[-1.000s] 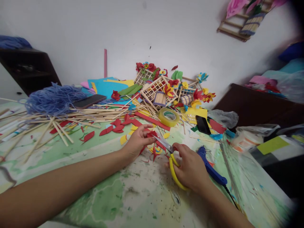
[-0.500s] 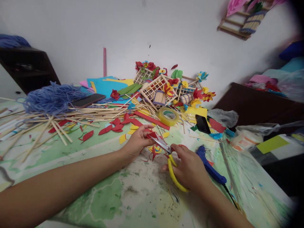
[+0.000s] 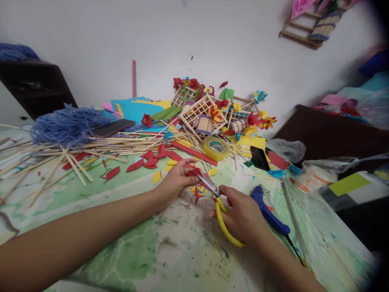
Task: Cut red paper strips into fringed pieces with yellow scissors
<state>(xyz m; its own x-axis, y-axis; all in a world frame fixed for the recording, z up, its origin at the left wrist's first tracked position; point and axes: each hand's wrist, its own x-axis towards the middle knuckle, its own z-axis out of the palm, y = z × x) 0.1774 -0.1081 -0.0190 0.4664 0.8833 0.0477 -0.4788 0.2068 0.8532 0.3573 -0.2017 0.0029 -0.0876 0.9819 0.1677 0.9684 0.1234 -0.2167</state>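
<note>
Near the middle of the table, my left hand [image 3: 177,179] pinches a small piece of red paper [image 3: 194,172] between thumb and fingers. My right hand [image 3: 242,211] is closed round the yellow handles of the scissors [image 3: 224,223], whose metal blades point up and left to the red paper. Under the blades lie red and yellow paper scraps [image 3: 198,194]. Beyond my left hand are cut red petals [image 3: 149,159] and a few yellow ones [image 3: 157,177].
A blue glue gun [image 3: 270,213] lies right of my right hand. Behind are a tape roll [image 3: 216,149], a black phone [image 3: 259,158], wooden sticks [image 3: 130,144], blue yarn [image 3: 67,125] and stick frames with paper flowers [image 3: 202,113].
The scissors and my right hand have shifted very slightly. Both hands keep their hold.
</note>
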